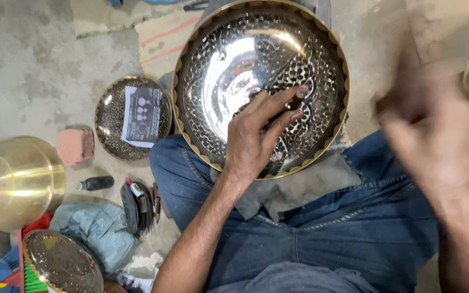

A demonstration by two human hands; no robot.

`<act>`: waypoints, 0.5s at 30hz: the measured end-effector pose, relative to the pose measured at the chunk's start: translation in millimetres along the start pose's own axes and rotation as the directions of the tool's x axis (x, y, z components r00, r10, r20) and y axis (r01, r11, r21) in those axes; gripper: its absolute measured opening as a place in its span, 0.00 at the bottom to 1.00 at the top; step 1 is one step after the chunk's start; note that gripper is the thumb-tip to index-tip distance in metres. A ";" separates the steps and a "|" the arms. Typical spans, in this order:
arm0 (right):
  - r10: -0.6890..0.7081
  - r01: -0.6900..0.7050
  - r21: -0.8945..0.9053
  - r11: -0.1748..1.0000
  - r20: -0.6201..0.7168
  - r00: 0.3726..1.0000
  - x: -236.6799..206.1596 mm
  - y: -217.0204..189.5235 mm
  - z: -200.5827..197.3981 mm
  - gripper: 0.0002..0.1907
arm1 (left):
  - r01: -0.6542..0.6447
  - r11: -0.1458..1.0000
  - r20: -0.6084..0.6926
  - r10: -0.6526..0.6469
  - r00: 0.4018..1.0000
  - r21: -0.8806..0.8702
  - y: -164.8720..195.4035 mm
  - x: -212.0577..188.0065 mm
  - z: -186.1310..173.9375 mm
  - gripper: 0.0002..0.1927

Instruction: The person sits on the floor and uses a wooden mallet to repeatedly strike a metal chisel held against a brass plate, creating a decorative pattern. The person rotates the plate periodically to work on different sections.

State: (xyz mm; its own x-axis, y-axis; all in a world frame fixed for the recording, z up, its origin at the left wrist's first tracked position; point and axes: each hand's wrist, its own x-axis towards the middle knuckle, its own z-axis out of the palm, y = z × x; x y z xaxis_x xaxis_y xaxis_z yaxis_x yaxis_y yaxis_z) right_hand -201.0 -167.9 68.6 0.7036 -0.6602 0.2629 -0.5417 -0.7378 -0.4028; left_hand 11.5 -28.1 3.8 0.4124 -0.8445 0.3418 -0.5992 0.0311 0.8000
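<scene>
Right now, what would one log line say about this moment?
left hand: fingers resting inside large hammered metal bowl | right hand: raised, blurred, contents unclear | bowl on lap, grey cloth beneath

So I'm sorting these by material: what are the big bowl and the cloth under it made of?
The big bowl looks like polished metal, brass-coloured at the rim: mirror glare, hammered dimples. The left hand rests on it. The cloth seems a matte grey fabric, creased and soft.

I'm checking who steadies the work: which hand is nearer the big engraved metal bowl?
Left. The left hand rests on the engraved bowl; the blurred right hand is off its rim.
</scene>
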 end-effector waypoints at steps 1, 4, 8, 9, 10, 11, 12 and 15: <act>-0.011 0.022 -0.135 0.991 0.080 0.997 0.0 1.6 1.4 0.11 | -0.007 1.000 -0.006 0.007 1.000 0.023 -0.3 -0.2 1.0 0.20; 0.011 0.070 -0.328 0.942 0.239 0.971 -2.3 7.5 0.8 0.15 | -0.002 0.998 -0.007 0.002 1.000 0.063 -1.6 -1.1 2.8 0.21; 0.059 -0.030 0.214 0.976 -0.130 0.990 -4.4 6.9 2.4 0.10 | 0.014 0.998 0.007 -0.014 1.000 0.056 -2.4 -1.1 3.0 0.20; 0.047 -0.043 0.082 0.996 -0.043 0.998 -4.3 6.6 1.4 0.11 | 0.008 0.998 -0.004 -0.007 1.000 0.067 -2.0 -1.0 3.4 0.20; 0.035 -0.032 -0.052 0.998 0.045 0.998 -4.3 4.6 1.9 0.12 | -0.009 0.997 -0.014 0.010 1.000 0.078 -1.4 -1.0 3.6 0.21; 0.040 0.046 -0.334 0.941 0.243 0.969 -3.7 5.1 -1.6 0.15 | -0.024 0.996 -0.020 0.026 0.999 0.088 -0.7 -1.0 3.4 0.22; 0.106 0.170 -0.569 0.805 0.420 0.902 -3.8 4.2 -3.1 0.18 | -0.041 0.994 -0.024 0.044 0.999 0.097 0.1 -1.0 2.9 0.22; 0.003 0.001 0.128 0.992 -0.033 0.999 -7.6 1.0 0.4 0.15 | -0.026 0.997 -0.018 0.028 0.999 0.079 2.3 -0.7 0.7 0.22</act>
State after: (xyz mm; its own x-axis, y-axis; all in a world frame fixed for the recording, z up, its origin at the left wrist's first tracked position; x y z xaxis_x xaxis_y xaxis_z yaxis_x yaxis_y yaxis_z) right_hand -206.7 -163.5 65.9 0.6867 -0.6665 0.2901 -0.4774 -0.7145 -0.5115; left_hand 9.4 -27.8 5.0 0.4081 -0.8333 0.3728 -0.6621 0.0111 0.7494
